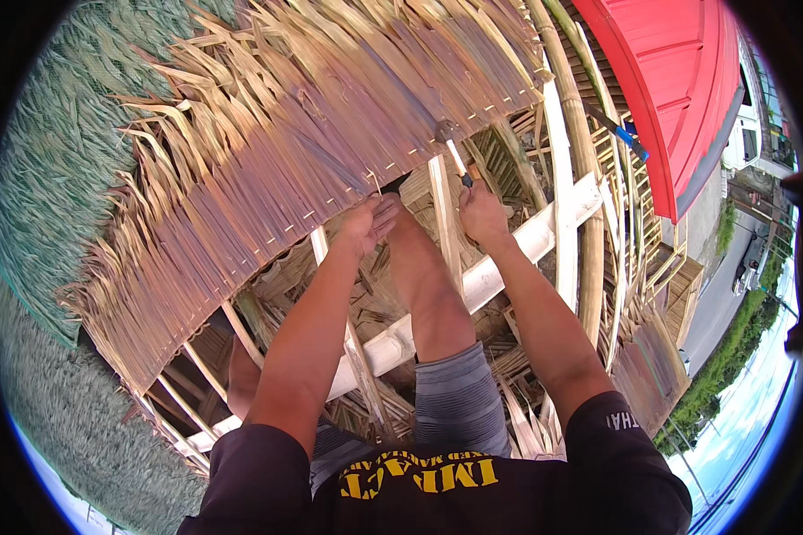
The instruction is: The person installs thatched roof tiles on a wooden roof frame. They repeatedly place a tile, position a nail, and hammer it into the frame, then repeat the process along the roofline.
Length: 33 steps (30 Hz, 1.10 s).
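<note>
Okay, right hand (484,216) grips hammer (456,158), head out at its 11 o'clock. Thatch panel (303,152) lies 11 o'clock of left hand (371,224), long edge running 8 to 2 o'clock; left hand is nearer, at that edge, can't tell if it's pinching anything.

Red ribbed sheet (656,85): ahead and to the right of the right hand (484,212), well apart, its lower edge curved.
Blue-handled tool (632,143): also ahead and right of that hand, just beside the sheet's edge.
White vehicle (746,134): farther out to the right, past the sheet.
Grey road (725,301): far right of the right hand.
Greenery (732,357): bordering the road.
Green netting (67,152): over thatch, well left of the left hand (368,225).
</note>
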### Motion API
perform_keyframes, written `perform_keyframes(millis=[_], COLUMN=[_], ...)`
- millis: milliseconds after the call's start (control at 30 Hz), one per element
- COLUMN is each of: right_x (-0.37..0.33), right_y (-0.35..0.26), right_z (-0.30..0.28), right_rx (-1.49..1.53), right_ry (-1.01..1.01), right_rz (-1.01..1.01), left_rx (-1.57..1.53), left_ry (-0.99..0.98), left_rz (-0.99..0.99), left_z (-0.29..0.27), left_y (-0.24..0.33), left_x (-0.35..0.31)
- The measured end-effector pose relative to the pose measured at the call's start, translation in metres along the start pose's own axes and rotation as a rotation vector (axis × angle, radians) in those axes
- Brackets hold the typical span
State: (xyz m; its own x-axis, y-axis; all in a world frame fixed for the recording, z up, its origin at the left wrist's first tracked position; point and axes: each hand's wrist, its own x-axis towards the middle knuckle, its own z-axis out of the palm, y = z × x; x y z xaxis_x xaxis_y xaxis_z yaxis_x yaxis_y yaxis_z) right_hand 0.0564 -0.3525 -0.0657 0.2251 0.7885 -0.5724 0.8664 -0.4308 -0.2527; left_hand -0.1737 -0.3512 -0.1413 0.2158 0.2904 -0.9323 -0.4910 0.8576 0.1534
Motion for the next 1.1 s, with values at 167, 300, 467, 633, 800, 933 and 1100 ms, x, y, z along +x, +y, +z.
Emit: perform_keyframes(millis=[167, 300, 467, 633, 800, 933, 1100], right_x=[-0.070, -0.205, -0.349, -0.437, -0.476, -0.473, -0.446], right_y=[-0.063, -0.152, -0.182, -0.172, -0.159, -0.145, -0.122], right_z=[-0.029, -0.049, 0.001, 0.041, 0.033, 0.021, 0.008], right_rx=[0.136, 0.066, 0.168, 0.000, -0.070, -0.097, 0.006], right_ry=[-0.003, -0.067, -0.454, -0.632, -0.711, -0.659, -0.596], right_rz=[-0.217, -0.543, -0.731, -0.897, -0.899, -0.936, -0.840], left_rx=[0.515, 0.835, 1.000, 1.476, 1.604, 1.608, 1.705], left_ry=[0.098, 0.383, 0.298, -0.033, 0.576, 0.663, 0.606], left_rz=[0.406, 0.643, 0.636, 0.130, 0.410, 0.344, 0.413], left_z=[-0.127, -0.218, -0.272, -0.256, -0.242, -0.245, -0.240], left_y=[0.022, 0.006, -0.095, -0.251, -0.359, -0.378, -0.363], left_x=[-0.184, -0.348, -0.549, -0.638, -0.589, -0.572, -0.592])
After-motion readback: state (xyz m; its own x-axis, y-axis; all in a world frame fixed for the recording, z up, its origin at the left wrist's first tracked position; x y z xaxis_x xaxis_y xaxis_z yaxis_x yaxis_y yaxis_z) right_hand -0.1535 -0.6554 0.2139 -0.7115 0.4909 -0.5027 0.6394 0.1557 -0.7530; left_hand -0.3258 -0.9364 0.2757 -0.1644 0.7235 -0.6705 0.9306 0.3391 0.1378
